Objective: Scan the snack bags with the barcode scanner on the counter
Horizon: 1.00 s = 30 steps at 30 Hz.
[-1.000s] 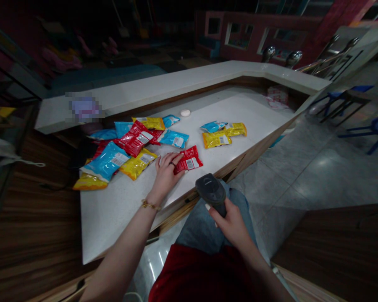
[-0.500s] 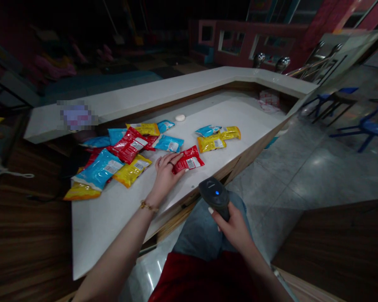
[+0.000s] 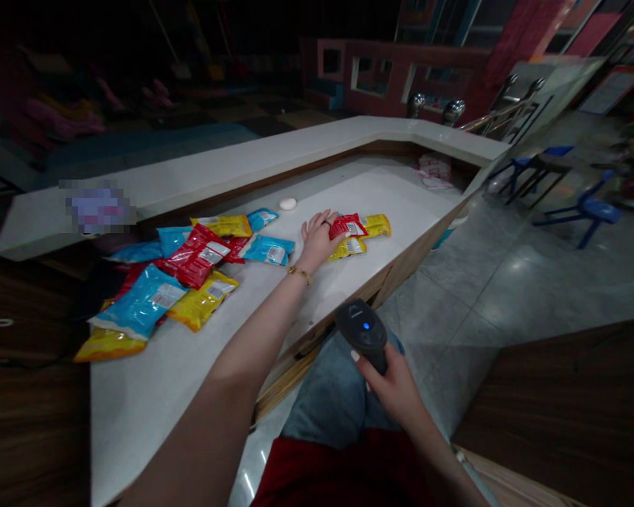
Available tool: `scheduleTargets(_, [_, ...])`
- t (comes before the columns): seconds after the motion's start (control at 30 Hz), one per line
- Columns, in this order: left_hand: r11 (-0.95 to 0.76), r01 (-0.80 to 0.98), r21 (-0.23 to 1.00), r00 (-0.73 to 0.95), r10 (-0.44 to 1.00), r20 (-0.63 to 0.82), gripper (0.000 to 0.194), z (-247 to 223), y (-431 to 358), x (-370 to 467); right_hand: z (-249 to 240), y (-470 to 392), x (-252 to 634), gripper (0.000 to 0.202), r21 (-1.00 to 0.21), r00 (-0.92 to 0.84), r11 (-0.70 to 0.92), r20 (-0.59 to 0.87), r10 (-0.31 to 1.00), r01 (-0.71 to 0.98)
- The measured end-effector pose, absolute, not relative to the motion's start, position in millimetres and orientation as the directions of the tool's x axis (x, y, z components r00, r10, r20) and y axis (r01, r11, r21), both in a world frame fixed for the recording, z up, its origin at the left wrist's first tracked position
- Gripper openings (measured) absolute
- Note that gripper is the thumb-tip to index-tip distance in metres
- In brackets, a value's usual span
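Note:
Over the right-hand group of packets, my left hand (image 3: 320, 236) has its fingers on a red snack packet (image 3: 349, 225), barcode side up. That red packet lies partly over a yellow packet (image 3: 353, 246); another yellow packet (image 3: 377, 224) is just to its right. The fingertips are partly hidden, and the blue packet of this group is covered. In my right hand (image 3: 394, 387) is a dark barcode scanner (image 3: 362, 325) with a blue light, held above my knee and apart from the packets.
To the left lies a heap of red, blue and yellow packets, including a large blue one (image 3: 140, 303). A small white round object (image 3: 288, 203) sits behind. A raised ledge (image 3: 243, 158) borders the white counter (image 3: 190, 394). Blue chairs (image 3: 594, 208) stand on the floor at right.
My left hand has carried the red packet right and away from me, onto the yellow and blue group. My right hand keeps the scanner nearly still. The view has shifted slightly right.

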<state>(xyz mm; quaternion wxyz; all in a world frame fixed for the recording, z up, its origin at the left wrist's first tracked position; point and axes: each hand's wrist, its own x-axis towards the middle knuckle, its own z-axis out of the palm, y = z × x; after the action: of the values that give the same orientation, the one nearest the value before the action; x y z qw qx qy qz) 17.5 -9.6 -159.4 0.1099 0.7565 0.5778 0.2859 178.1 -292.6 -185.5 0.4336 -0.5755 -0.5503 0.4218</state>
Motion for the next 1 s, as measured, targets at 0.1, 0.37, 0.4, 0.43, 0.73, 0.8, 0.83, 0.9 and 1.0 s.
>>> scheduleTargets(0.1, [-0.333,0.806,0.489,0.177,0.925,0.337,0.056,-170.7,-25.7,-1.5,-185.3,-292.1,177.2,0.025,-0.964,0.031,-0.028,-0.02,0.999,0.266])
scheduleTargets(0.37, [-0.205,0.885,0.418,0.026,0.918,0.395,0.061,-196.3,-70.4,-94.4,-182.4,-294.4,165.1,0.026,-0.969,-0.03,-0.03,-0.038,0.999,0.245])
scheduleTargets(0.4, [-0.183,0.9,0.396,0.019,0.923,0.384,0.064,-197.5,-71.3,-104.5,-181.4,-294.6,164.0,0.026,-0.969,-0.038,-0.033,-0.043,0.998,0.243])
scheduleTargets(0.43, [-0.163,0.913,0.375,0.014,0.929,0.369,0.068,-198.3,-71.7,-112.8,-180.4,-294.7,163.2,0.027,-0.969,-0.045,-0.034,-0.046,0.998,0.243])
scheduleTargets(0.73, [-0.112,0.968,0.225,0.05,0.963,0.264,0.071,-189.9,-105.3,-111.2,-179.2,-297.2,164.2,0.027,-0.968,-0.029,0.001,-0.007,1.0,0.251])
scheduleTargets(0.8, [-0.122,0.973,0.196,0.069,0.963,0.26,0.067,-186.4,-119.5,-103.6,-179.1,-298.0,165.1,0.027,-0.966,-0.035,-0.007,-0.016,0.999,0.26])
scheduleTargets(0.83, [-0.131,0.974,0.185,0.08,0.963,0.259,0.064,-185.0,-126.7,-100.2,-178.9,-298.4,165.2,0.027,-0.965,-0.037,-0.011,-0.021,0.999,0.261])
scheduleTargets(0.9, [-0.155,0.973,0.169,0.108,0.959,0.261,0.061,-182.2,-141.0,-94.3,-178.1,-299.0,164.9,0.028,-0.965,-0.039,-0.018,-0.029,0.999,0.261])
scheduleTargets(1.0, [-0.181,0.973,0.145,0.14,0.956,0.257,0.057,-177.3,-159.5,-88.7,-176.6,-299.8,163.8,0.029,-0.966,-0.037,-0.028,-0.039,0.999,0.256])
